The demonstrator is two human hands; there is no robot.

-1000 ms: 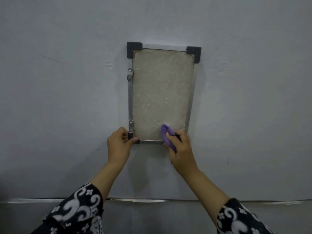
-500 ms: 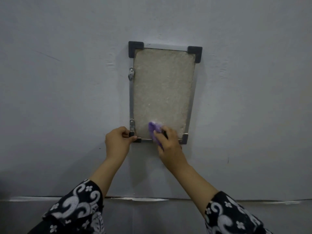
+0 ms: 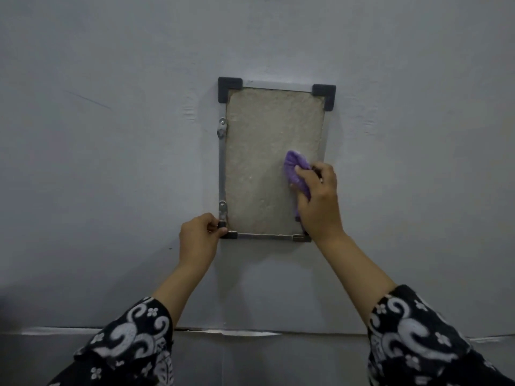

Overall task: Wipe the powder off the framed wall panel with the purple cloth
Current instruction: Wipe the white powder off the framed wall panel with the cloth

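Purple crumpled cloth (image 3: pixel 296 174), gripped by right hand (image 3: pixel 319 201), rubs the still-dusty metal-framed beige panel (image 3: pixel 262 162) at centre; left hand (image 3: pixel 199 240) pinches its lower-left corner.

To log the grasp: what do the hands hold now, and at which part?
Right hand grips the bunched purple cloth by its lower part. Left hand pinches the panel frame's bottom-left corner.

Grey wall (image 3: pixel 111 162), black-and-white patterned sleeves (image 3: pixel 131 338)
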